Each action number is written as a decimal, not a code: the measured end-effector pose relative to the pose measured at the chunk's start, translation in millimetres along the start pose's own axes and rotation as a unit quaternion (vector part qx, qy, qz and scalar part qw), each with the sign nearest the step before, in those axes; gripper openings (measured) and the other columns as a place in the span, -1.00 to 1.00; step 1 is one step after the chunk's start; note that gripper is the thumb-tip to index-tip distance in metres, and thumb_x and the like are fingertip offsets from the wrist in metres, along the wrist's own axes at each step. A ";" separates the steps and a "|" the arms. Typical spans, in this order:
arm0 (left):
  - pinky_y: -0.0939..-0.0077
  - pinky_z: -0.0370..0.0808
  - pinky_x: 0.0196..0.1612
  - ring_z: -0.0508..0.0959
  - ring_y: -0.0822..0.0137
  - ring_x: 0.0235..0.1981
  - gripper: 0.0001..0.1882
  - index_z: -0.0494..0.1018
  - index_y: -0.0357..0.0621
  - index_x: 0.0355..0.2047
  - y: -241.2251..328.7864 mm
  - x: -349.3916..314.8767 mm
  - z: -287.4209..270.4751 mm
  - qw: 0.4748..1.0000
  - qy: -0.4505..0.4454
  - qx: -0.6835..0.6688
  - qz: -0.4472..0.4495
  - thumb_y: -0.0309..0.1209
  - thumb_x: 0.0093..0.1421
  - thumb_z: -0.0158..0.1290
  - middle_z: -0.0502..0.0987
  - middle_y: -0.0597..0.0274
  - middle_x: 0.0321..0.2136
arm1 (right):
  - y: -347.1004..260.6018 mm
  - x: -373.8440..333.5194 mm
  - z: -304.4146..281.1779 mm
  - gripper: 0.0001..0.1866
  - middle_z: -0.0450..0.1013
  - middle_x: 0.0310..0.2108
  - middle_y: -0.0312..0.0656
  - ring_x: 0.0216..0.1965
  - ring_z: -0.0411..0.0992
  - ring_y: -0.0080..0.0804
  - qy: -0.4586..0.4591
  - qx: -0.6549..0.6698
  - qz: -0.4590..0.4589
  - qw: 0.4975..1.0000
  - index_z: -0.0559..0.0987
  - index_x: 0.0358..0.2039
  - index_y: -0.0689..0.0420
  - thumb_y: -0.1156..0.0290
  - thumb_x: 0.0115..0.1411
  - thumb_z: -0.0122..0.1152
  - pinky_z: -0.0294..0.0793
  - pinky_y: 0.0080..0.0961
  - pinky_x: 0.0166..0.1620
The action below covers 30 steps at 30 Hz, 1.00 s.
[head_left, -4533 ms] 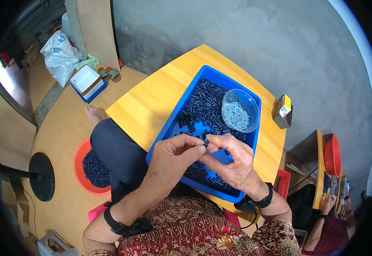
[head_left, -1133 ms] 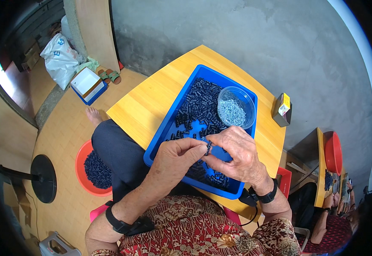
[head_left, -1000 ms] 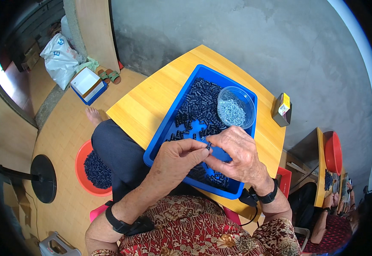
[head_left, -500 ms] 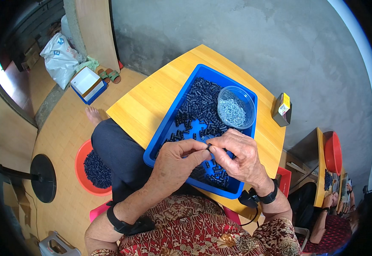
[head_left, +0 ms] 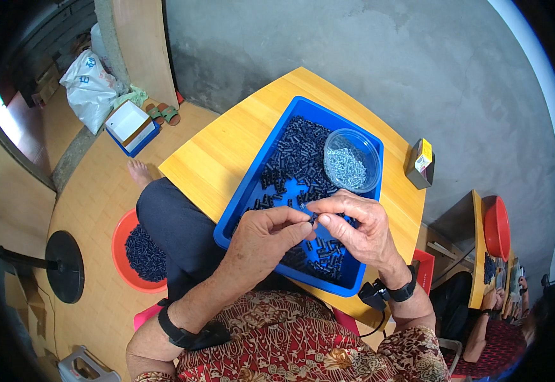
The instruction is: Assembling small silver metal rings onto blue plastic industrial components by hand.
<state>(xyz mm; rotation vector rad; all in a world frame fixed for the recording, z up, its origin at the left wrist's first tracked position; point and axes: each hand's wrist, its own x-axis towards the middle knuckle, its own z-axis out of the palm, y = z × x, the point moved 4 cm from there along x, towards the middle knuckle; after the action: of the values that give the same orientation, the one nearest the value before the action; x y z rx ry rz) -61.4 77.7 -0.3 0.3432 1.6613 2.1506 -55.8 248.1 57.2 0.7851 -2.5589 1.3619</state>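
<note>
Over the blue tray (head_left: 234, 202), my left hand (head_left: 261, 239) is closed in a pinch on a small black part (head_left: 314, 218), mostly hidden by the fingertips. Close against it, my right hand (head_left: 360, 232) has thumb and forefinger curled toward the same spot. Whatever those right fingertips hold is too small to make out. Many short black tubular pieces (head_left: 295, 148) fill the tray's far end, and more loose ones (head_left: 325, 258) lie under my hands. A clear round tub (head_left: 352, 159) of small silvery metal pieces rests in the tray's far right part.
The tray sits on a yellow wooden table (head_left: 210, 149). A dark box with a yellow packet (head_left: 421, 167) stands at its right edge. Left of my leg, a red basin (head_left: 122, 254) of black pieces is on the floor. Another person (head_left: 491, 340) works at the right.
My right thumb and forefinger have spread slightly and shifted a little away from the left fingertips. My left hand has stayed almost in place, still pinching.
</note>
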 end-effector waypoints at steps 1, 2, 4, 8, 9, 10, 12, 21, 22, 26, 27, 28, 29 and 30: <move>0.65 0.46 -0.20 0.55 0.59 -0.31 -0.81 0.61 -0.29 -0.24 0.2 0.0 0.0 1.000 -0.001 -0.004 0.001 -0.38 0.30 0.15 0.65 0.31 -0.39 | 1.8 0.8 1.1 -0.83 0.60 -0.35 -0.14 -0.32 0.54 -0.33 -0.015 0.029 0.008 0.999 0.65 -0.17 0.24 0.45 0.27 0.27 0.51 -0.42 -0.18; 0.65 0.46 -0.20 0.55 0.59 -0.31 -0.81 0.61 -0.29 -0.24 0.1 0.0 0.0 1.000 -0.001 -0.004 0.001 -0.38 0.30 0.15 0.65 0.31 -0.39 | 2.8 1.2 1.4 -0.83 0.60 -0.35 -0.14 -0.32 0.54 -0.33 -0.015 0.029 0.008 0.999 0.65 -0.17 0.24 0.45 0.27 0.27 0.51 -0.42 -0.18; 0.65 0.46 -0.21 0.55 0.59 -0.32 -0.80 0.61 -0.28 -0.24 0.2 0.0 0.0 1.000 -0.002 0.001 0.004 -0.38 0.30 0.15 0.64 0.31 -0.39 | 4.7 1.8 2.1 -0.87 0.59 -0.37 -0.18 -0.31 0.53 -0.37 -0.015 0.054 0.020 0.998 0.65 -0.22 0.22 0.45 0.26 0.27 0.50 -0.43 -0.19; 0.60 0.50 -0.07 0.60 0.48 -0.22 -0.78 0.59 -0.30 -0.15 -2.1 0.2 -1.8 1.000 -0.014 0.014 -0.011 -0.38 0.32 0.16 0.66 0.21 -0.29 | 2.5 1.6 4.6 -0.89 0.58 -0.39 -0.20 -0.33 0.51 -0.40 -0.001 0.059 0.016 0.998 0.64 -0.26 0.23 0.46 0.25 0.29 0.49 -0.45 -0.21; 0.60 0.50 -0.08 0.60 0.49 -0.23 -0.78 0.59 -0.30 -0.15 -1.9 0.1 -2.3 1.000 -0.008 0.020 -0.002 -0.38 0.32 0.16 0.66 0.21 -0.30 | 2.6 0.5 5.8 -0.90 0.58 -0.40 -0.20 -0.33 0.50 -0.41 0.007 0.060 0.041 0.997 0.64 -0.28 0.23 0.48 0.24 0.29 0.48 -0.45 -0.22; 0.61 0.51 -0.08 0.60 0.50 -0.23 -0.78 0.59 -0.31 -0.15 -1.4 -0.1 -2.7 1.000 -0.002 0.026 0.007 -0.38 0.32 0.16 0.66 0.21 -0.30 | 3.4 -0.8 6.2 -0.91 0.57 -0.40 -0.21 -0.34 0.50 -0.43 0.015 0.061 0.066 0.996 0.64 -0.29 0.23 0.49 0.23 0.30 0.48 -0.46 -0.22; 0.61 0.51 -0.09 0.60 0.50 -0.24 -0.78 0.59 -0.31 -0.15 -1.1 -0.6 -2.0 1.000 0.002 0.026 0.009 -0.38 0.32 0.16 0.66 0.21 -0.30 | 4.3 -2.5 6.9 -0.91 0.56 -0.40 -0.20 -0.34 0.49 -0.43 0.017 0.063 0.069 0.995 0.64 -0.28 0.23 0.49 0.23 0.30 0.47 -0.47 -0.22; 0.62 0.52 -0.11 0.61 0.50 -0.25 -0.78 0.58 -0.31 -0.14 -3.3 -0.8 -2.0 1.000 0.013 0.000 0.016 -0.40 0.31 0.17 0.66 0.21 -0.31 | 8.1 -2.8 0.7 -0.85 0.57 -0.35 -0.17 -0.29 0.51 -0.42 0.034 0.089 0.060 0.994 0.65 -0.20 0.23 0.47 0.24 0.31 0.49 -0.48 -0.17; 0.62 0.52 -0.11 0.61 0.50 -0.25 -0.78 0.58 -0.31 -0.14 -2.8 -0.9 -2.0 1.000 0.014 0.000 0.015 -0.40 0.31 0.17 0.66 0.21 -0.32 | 8.1 -1.7 0.6 -0.84 0.57 -0.35 -0.17 -0.28 0.51 -0.42 0.030 0.087 0.050 0.994 0.66 -0.19 0.23 0.46 0.24 0.31 0.49 -0.48 -0.15; 0.62 0.52 -0.12 0.61 0.50 -0.25 -0.78 0.59 -0.31 -0.15 -2.1 -0.8 -1.8 1.000 0.011 0.019 0.010 -0.40 0.31 0.17 0.66 0.21 -0.32 | 5.6 1.9 2.1 -0.86 0.58 -0.36 -0.19 -0.27 0.52 -0.44 0.007 0.082 0.039 0.996 0.65 -0.22 0.22 0.46 0.25 0.30 0.49 -0.48 -0.16; 0.62 0.52 -0.16 0.60 0.53 -0.28 -0.80 0.59 -0.32 -0.17 -2.0 -0.9 -1.7 1.000 0.016 0.019 0.018 -0.42 0.30 0.16 0.66 0.22 -0.33 | 6.4 2.4 2.2 -0.87 0.58 -0.37 -0.20 -0.28 0.52 -0.44 0.002 0.096 0.049 0.994 0.65 -0.23 0.22 0.46 0.24 0.31 0.49 -0.48 -0.17; 0.63 0.51 -0.20 0.59 0.55 -0.30 -0.82 0.59 -0.33 -0.19 -1.8 -0.8 -1.7 0.999 0.020 0.018 0.026 -0.44 0.29 0.15 0.66 0.24 -0.35 | 7.3 2.5 2.3 -0.88 0.57 -0.38 -0.21 -0.29 0.51 -0.44 -0.003 0.110 0.059 0.992 0.64 -0.25 0.22 0.46 0.24 0.31 0.49 -0.48 -0.18; 0.63 0.51 -0.20 0.59 0.55 -0.30 -0.82 0.59 -0.33 -0.19 -1.4 -0.9 -1.9 0.999 0.020 0.018 0.026 -0.44 0.29 0.15 0.66 0.24 -0.35 | 7.7 2.4 2.0 -0.88 0.57 -0.38 -0.21 -0.29 0.51 -0.44 -0.003 0.110 0.059 0.992 0.64 -0.25 0.22 0.46 0.24 0.31 0.49 -0.48 -0.18; 0.63 0.51 -0.16 0.60 0.53 -0.28 -0.81 0.59 -0.32 -0.17 -0.8 -1.1 -1.9 0.999 0.014 0.029 0.024 -0.43 0.30 0.16 0.66 0.23 -0.33 | 7.3 2.3 1.8 -0.89 0.57 -0.38 -0.22 -0.29 0.51 -0.45 -0.006 0.094 0.047 0.994 0.64 -0.27 0.22 0.45 0.24 0.31 0.48 -0.48 -0.18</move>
<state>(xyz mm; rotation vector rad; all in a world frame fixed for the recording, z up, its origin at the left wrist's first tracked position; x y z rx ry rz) -61.2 75.8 -1.5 0.3735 1.7511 2.1538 -61.3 249.1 51.6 0.7092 -2.5336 1.6514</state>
